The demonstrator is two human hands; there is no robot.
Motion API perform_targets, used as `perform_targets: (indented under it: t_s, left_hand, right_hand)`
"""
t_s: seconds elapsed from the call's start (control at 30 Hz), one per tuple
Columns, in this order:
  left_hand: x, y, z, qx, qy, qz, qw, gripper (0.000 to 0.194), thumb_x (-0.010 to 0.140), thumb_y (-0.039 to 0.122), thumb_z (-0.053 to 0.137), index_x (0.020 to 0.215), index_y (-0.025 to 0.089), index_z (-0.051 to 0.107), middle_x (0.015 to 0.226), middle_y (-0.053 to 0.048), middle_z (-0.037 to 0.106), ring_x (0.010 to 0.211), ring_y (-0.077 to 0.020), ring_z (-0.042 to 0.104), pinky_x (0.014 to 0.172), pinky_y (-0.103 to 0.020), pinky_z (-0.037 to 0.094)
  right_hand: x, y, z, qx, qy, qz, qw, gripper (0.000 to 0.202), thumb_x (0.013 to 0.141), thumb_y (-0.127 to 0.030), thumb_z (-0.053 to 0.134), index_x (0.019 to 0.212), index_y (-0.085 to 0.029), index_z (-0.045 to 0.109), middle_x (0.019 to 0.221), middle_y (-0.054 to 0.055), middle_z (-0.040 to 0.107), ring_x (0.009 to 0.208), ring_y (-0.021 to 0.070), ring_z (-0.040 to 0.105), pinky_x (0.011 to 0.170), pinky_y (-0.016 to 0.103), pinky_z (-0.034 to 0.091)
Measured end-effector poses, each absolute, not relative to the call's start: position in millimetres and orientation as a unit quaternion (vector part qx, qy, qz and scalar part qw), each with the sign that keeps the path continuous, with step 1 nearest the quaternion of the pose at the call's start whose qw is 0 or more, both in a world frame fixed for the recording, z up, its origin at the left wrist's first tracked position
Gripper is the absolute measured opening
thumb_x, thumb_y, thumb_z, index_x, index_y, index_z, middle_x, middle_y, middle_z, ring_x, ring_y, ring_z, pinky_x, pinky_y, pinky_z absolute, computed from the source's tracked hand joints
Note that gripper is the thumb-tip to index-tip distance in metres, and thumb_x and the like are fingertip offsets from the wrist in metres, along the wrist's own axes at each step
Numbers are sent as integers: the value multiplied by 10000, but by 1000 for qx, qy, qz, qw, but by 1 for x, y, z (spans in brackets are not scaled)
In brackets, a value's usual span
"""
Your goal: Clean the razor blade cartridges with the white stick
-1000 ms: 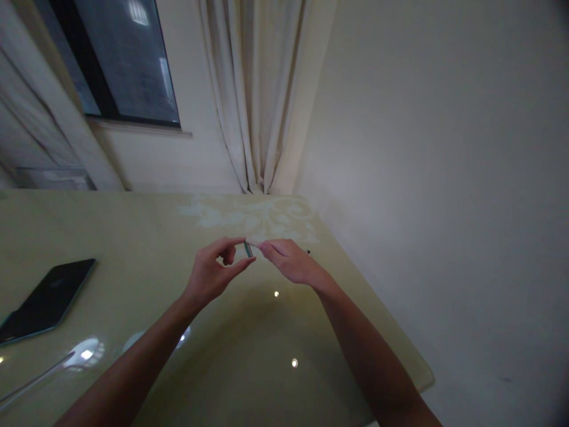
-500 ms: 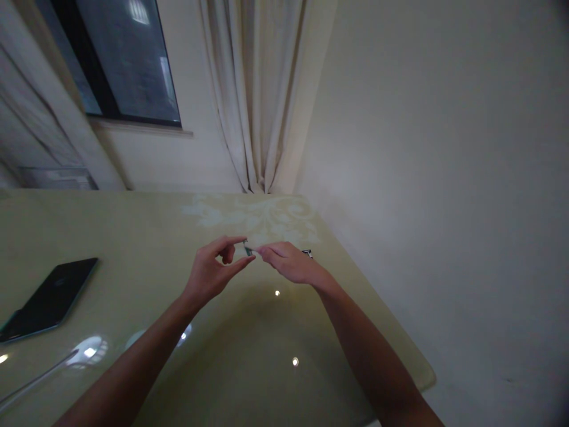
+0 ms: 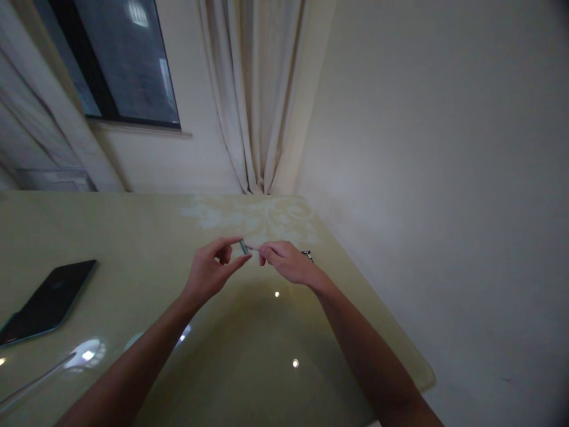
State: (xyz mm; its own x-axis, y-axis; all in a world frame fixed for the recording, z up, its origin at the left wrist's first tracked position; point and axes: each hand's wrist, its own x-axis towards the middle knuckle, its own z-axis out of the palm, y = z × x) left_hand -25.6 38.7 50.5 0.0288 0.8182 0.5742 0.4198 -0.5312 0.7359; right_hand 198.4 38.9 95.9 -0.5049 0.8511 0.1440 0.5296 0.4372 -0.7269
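Between the thumb and forefinger of my left hand (image 3: 208, 267) is a small, narrow, green-and-silver rectangular piece (image 3: 243, 247), held upright by its two ends. My right hand (image 3: 284, 261) is closed around a thin, light-coloured stick (image 3: 253, 248). The stick's tip points left and meets the piece or comes very close to it; I cannot tell which. Most of the stick is hidden inside my fingers. Just behind my right wrist a small black-and-silver object (image 3: 307, 255) shows in part, its kind too small to make out.
A dark flat tablet-like device (image 3: 53, 299) lies on the glossy table (image 3: 222, 367) at the left. A pale cable or rod (image 3: 38, 379) runs along the lower left. The right wall (image 3: 422, 178) borders the table's slanting edge. Curtains (image 3: 253, 89) hang beyond the far edge.
The small piece has turned so its green face shows more, and it sits slightly further left. More of the stick shows between my hands.
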Motion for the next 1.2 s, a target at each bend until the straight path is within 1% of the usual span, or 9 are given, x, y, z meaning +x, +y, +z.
perform_targets:
  t_s: [0.1, 0.23, 0.37, 0.5, 0.63, 0.93, 1.07, 1.17, 1.2]
  left_hand:
    - [-26, 39, 50, 692, 445, 538, 184, 394, 804, 422, 847, 1122, 191, 809, 629, 65, 547, 554, -98, 471, 554, -216, 423]
    - [-26, 38, 50, 692, 442, 541, 181, 399, 798, 426, 857, 1120, 194, 807, 626, 67, 546, 553, -99, 464, 556, -216, 424]
    - [-28, 38, 52, 691, 442, 544, 176, 393, 801, 420, 861, 1117, 191, 807, 624, 70, 539, 550, -97, 462, 559, -219, 421]
    - [-28, 37, 53, 691, 442, 544, 177, 397, 799, 433, 863, 1111, 193, 810, 619, 71, 535, 550, -98, 468, 554, -218, 415]
    - [-27, 38, 52, 690, 440, 547, 178, 403, 802, 421, 860, 1124, 183, 811, 621, 72, 529, 550, -94, 463, 554, -215, 411]
    - [-26, 35, 55, 684, 437, 553, 188, 393, 789, 403, 865, 1111, 184, 814, 614, 76, 511, 545, -93, 457, 549, -214, 404]
    - [-25, 30, 56, 683, 443, 547, 194, 399, 786, 417, 867, 1107, 187, 811, 610, 77, 507, 544, -96, 452, 548, -218, 403]
    - [-19, 25, 52, 696, 431, 538, 202, 389, 788, 418, 865, 1101, 193, 812, 617, 73, 516, 549, -99, 451, 550, -221, 399]
    - [-16, 23, 50, 704, 425, 530, 207, 382, 791, 421, 862, 1096, 196, 813, 621, 70, 525, 550, -101, 453, 553, -223, 399]
  right_hand:
    - [196, 36, 98, -410, -825, 304, 242, 378, 1115, -280, 463, 890, -159, 743, 798, 6, 653, 750, 145, 567, 736, 264, 376]
    - [197, 36, 99, -438, -828, 242, 252, 372, 1108, -253, 486, 871, -150, 753, 814, 19, 682, 780, 153, 588, 756, 272, 369]
    - [200, 37, 100, -418, -832, 270, 247, 391, 1121, -290, 475, 908, -158, 776, 824, 16, 697, 783, 153, 606, 754, 266, 383]
    - [200, 38, 101, -445, -825, 242, 251, 369, 1112, -269, 493, 935, -153, 794, 876, 35, 735, 821, 164, 629, 774, 273, 385]
    - [200, 37, 102, -424, -831, 266, 241, 386, 1124, -284, 479, 970, -157, 809, 876, 33, 741, 813, 161, 629, 766, 267, 387]
    - [202, 32, 108, -445, -831, 239, 233, 374, 1122, -294, 485, 976, -162, 803, 904, 42, 745, 853, 172, 638, 783, 272, 389]
    - [228, 30, 108, -471, -801, 210, 304, 360, 1116, -332, 471, 1002, -166, 770, 902, 42, 711, 865, 180, 620, 811, 287, 405]
    - [265, 28, 95, -481, -746, 249, 388, 352, 1091, -463, 486, 1194, -183, 675, 771, -21, 583, 705, 158, 529, 680, 265, 396]
    - [279, 27, 88, -493, -726, 263, 400, 362, 1074, -485, 496, 1210, -185, 647, 732, -41, 533, 655, 151, 491, 633, 258, 379]
